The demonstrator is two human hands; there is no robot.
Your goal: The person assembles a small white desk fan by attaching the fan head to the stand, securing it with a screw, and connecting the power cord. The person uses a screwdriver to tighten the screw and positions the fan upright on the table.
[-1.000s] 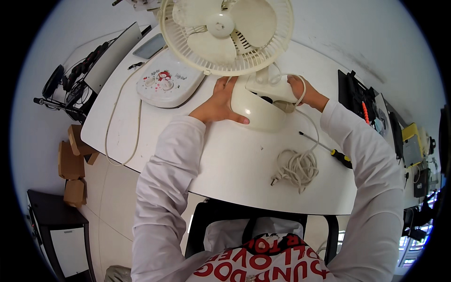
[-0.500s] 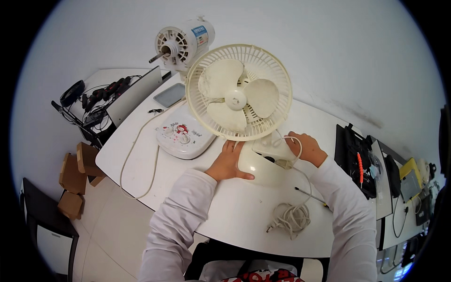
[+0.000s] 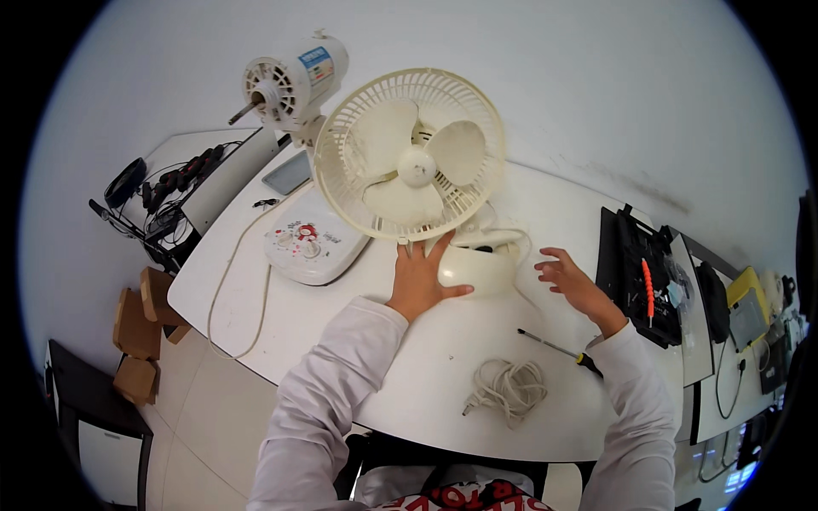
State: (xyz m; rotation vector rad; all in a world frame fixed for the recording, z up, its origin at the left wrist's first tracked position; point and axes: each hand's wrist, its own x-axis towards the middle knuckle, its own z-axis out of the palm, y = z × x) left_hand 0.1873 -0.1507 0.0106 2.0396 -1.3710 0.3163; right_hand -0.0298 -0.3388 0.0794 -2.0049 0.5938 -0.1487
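A cream desk fan (image 3: 417, 166) with three uncovered blades in a round cage stands tilted on the white table. My left hand (image 3: 419, 279) grips the left side of its base (image 3: 481, 271), fingers up under the cage and thumb across the front. To the right of the base, my right hand (image 3: 573, 288) hangs open with bent fingers, touching nothing. The fan's pale power cord runs past the base to a loose coil (image 3: 509, 390) near the table's front. Between that coil and my right forearm lies a screwdriver (image 3: 552, 345), its dark-and-yellow handle partly beside the sleeve.
Left of the fan sit a white appliance with two knobs (image 3: 311, 243), a grey tray (image 3: 287, 173) and a white motor unit (image 3: 294, 81). A black tool case (image 3: 641, 277) holding an orange-red rod lies at the right. Cardboard boxes (image 3: 136, 328) stand on the floor at left.
My right hand has let go of the cord by the fan's base and drawn away to the right, opening. The raised cord loop has dropped. My left hand stays on the base.
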